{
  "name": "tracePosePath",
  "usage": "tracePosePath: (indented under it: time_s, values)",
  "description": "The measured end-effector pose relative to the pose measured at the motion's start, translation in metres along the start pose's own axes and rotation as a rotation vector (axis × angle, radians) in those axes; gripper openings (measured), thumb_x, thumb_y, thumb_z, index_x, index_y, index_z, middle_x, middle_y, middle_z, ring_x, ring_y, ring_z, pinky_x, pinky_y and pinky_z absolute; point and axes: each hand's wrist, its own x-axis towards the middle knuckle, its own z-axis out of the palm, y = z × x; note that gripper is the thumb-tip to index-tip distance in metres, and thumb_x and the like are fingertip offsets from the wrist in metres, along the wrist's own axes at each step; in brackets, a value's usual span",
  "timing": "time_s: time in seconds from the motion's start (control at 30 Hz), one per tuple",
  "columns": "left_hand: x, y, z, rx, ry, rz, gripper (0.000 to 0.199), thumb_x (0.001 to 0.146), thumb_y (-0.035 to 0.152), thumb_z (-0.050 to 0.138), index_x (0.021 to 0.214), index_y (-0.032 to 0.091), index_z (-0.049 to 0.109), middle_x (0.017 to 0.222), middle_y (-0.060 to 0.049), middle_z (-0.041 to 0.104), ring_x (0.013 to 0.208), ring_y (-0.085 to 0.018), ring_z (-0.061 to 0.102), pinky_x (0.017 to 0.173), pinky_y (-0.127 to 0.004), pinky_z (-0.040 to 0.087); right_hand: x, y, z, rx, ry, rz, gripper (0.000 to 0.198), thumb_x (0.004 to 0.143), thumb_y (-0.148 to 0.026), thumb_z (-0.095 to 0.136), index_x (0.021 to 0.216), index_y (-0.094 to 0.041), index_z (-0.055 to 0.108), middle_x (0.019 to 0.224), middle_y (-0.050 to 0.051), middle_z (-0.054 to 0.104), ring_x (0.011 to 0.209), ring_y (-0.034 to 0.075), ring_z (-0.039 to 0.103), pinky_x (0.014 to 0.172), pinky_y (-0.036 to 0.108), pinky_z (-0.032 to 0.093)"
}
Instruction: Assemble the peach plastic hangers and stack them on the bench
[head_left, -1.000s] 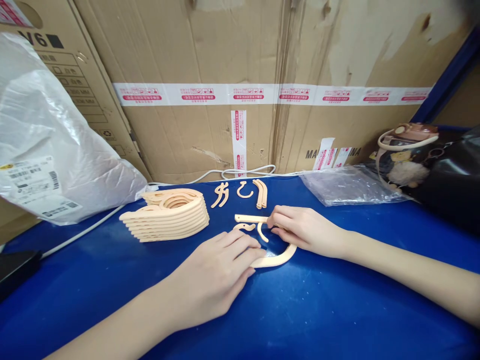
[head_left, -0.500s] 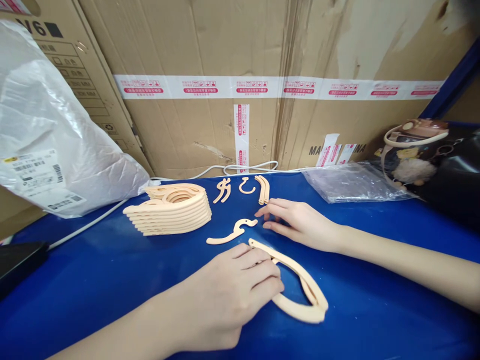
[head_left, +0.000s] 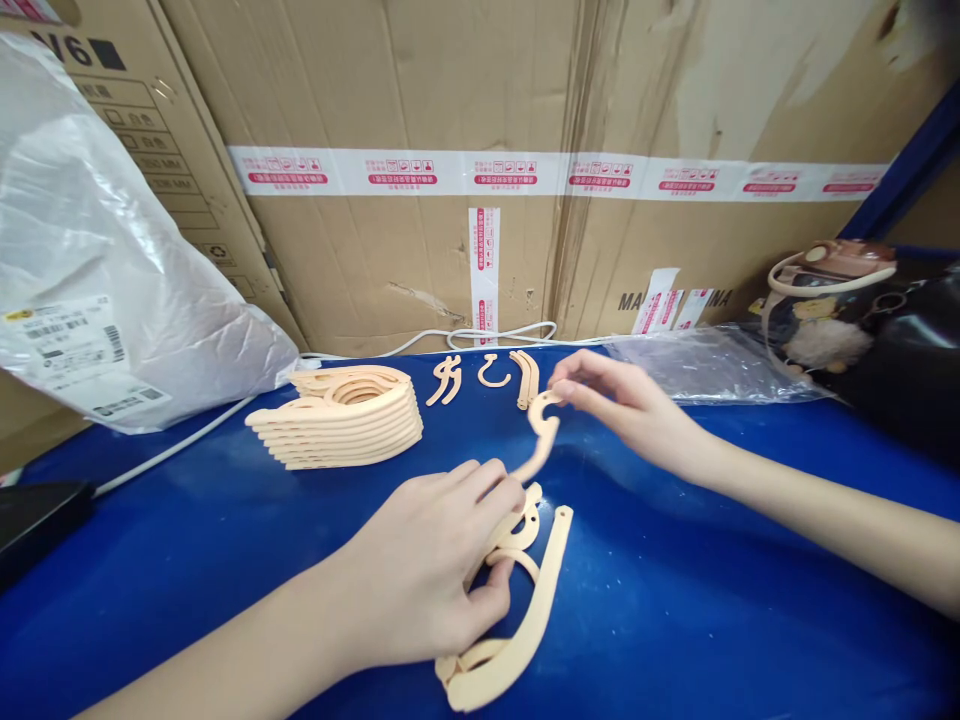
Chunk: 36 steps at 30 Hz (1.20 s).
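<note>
My left hand (head_left: 427, 565) is closed around a beige folding clothes hanger (head_left: 529, 630) low over the blue table. One long arm of the hanger swings out to the right, and part of it is hidden under my fingers. My right hand (head_left: 634, 405) pinches one end of a curved beige hanger piece (head_left: 541, 445) between thumb and fingertips. This piece is lifted at a slant, its lower end close to my left fingers; whether they touch, I cannot tell. Behind my left hand stands a stack of folded beige hangers (head_left: 341, 430).
Loose curved parts (head_left: 448, 380), a hook (head_left: 495, 377) and slim arms (head_left: 526, 378) lie at the back of the blue table (head_left: 675, 600). Cardboard boxes (head_left: 390, 260) wall off the rear. A white parcel bag (head_left: 112, 270) is left; clear plastic (head_left: 705, 370) and a bottle (head_left: 825, 310) are right.
My right hand has picked up the curved piece from the table and moved it right. My left hand has turned the hanger, and its long arm now stands apart from the rest.
</note>
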Motion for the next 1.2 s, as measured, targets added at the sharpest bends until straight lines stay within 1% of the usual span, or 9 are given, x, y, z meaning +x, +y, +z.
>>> tracePosePath:
  time_s: [0.17, 0.3, 0.37, 0.47, 0.53, 0.63, 0.77, 1.03, 1.2]
  values:
    - [0.004, -0.012, 0.006, 0.048, 0.06, -0.003, 0.011, 0.088, 0.013, 0.045, 0.094, 0.019, 0.053, 0.092, -0.002, 0.057, 0.081, -0.018, 0.054, 0.065, -0.028, 0.043, -0.017, -0.01, -0.009, 0.274, 0.143, 0.173, 0.018, 0.091, -0.036, 0.053, 0.093, -0.019, 0.057, 0.08, 0.002, 0.065, 0.071, 0.014, 0.063, 0.065, 0.026, 0.05]
    - [0.005, -0.023, 0.012, 0.191, 0.122, -0.036, 0.018, 0.095, 0.013, 0.038, 0.094, 0.017, 0.056, 0.093, -0.005, 0.06, 0.08, -0.019, 0.057, 0.066, -0.03, 0.045, -0.027, -0.009, -0.004, 0.239, -0.038, 0.264, 0.024, 0.094, -0.039, 0.045, 0.1, -0.018, 0.055, 0.063, -0.002, 0.058, 0.051, 0.012, 0.058, 0.052, 0.025, 0.048]
    - [0.005, -0.026, 0.013, 0.204, 0.136, -0.03, 0.021, 0.095, 0.012, 0.038, 0.098, 0.017, 0.058, 0.095, -0.005, 0.062, 0.083, -0.02, 0.059, 0.069, -0.031, 0.047, -0.03, -0.006, 0.0, 0.04, -0.16, 0.235, 0.029, 0.096, -0.04, 0.042, 0.103, -0.019, 0.059, 0.063, -0.002, 0.058, 0.05, 0.011, 0.055, 0.049, 0.024, 0.045]
    - [0.004, -0.027, 0.012, 0.18, 0.158, -0.023, 0.024, 0.094, 0.01, 0.039, 0.102, 0.017, 0.06, 0.099, -0.006, 0.065, 0.089, -0.021, 0.06, 0.073, -0.032, 0.05, -0.034, -0.003, 0.006, -0.287, -0.252, 0.099, 0.029, 0.097, -0.036, 0.04, 0.104, -0.021, 0.064, 0.086, 0.003, 0.068, 0.075, 0.016, 0.064, 0.067, 0.027, 0.048]
    - [0.003, -0.027, 0.011, 0.174, 0.169, -0.03, 0.026, 0.094, 0.01, 0.038, 0.102, 0.016, 0.061, 0.101, -0.006, 0.066, 0.089, -0.021, 0.061, 0.073, -0.032, 0.051, -0.036, -0.003, 0.008, -0.376, -0.303, 0.051, 0.029, 0.098, -0.033, 0.039, 0.107, -0.022, 0.064, 0.1, 0.004, 0.069, 0.087, 0.019, 0.065, 0.076, 0.029, 0.046]
    - [0.002, -0.027, 0.01, 0.186, 0.199, -0.05, 0.027, 0.094, 0.01, 0.037, 0.1, 0.017, 0.062, 0.099, -0.006, 0.066, 0.088, -0.02, 0.062, 0.073, -0.031, 0.051, -0.036, -0.004, 0.007, -0.398, -0.368, 0.036, 0.026, 0.096, -0.033, 0.043, 0.105, -0.024, 0.065, 0.085, 0.001, 0.07, 0.071, 0.015, 0.063, 0.065, 0.025, 0.043]
    - [0.002, -0.027, 0.011, 0.247, 0.223, -0.109, 0.026, 0.094, 0.012, 0.037, 0.097, 0.017, 0.062, 0.089, -0.005, 0.067, 0.082, -0.019, 0.063, 0.066, -0.027, 0.049, -0.034, -0.007, 0.0, -0.36, -0.443, 0.048, 0.022, 0.086, -0.04, 0.06, 0.098, -0.023, 0.067, 0.057, -0.006, 0.051, 0.05, 0.01, 0.044, 0.049, 0.021, 0.033]
    - [0.002, -0.025, 0.012, 0.4, 0.141, -0.152, 0.021, 0.089, 0.008, 0.044, 0.096, 0.014, 0.063, 0.093, -0.008, 0.068, 0.079, -0.024, 0.065, 0.062, -0.033, 0.05, -0.033, -0.001, -0.002, -0.331, -0.377, 0.015, 0.037, 0.097, -0.041, 0.041, 0.12, -0.02, 0.06, 0.09, 0.003, 0.067, 0.069, 0.014, 0.059, 0.066, 0.024, 0.044]
    - [0.003, -0.017, 0.014, 0.237, 0.27, -0.084, 0.023, 0.094, 0.019, 0.044, 0.109, 0.013, 0.06, 0.114, -0.012, 0.064, 0.105, -0.028, 0.059, 0.085, -0.044, 0.051, -0.032, 0.001, 0.0, -0.444, -0.357, 0.015, 0.04, 0.101, -0.041, 0.028, 0.116, -0.021, 0.06, 0.067, 0.0, 0.061, 0.059, 0.014, 0.058, 0.061, 0.024, 0.043]
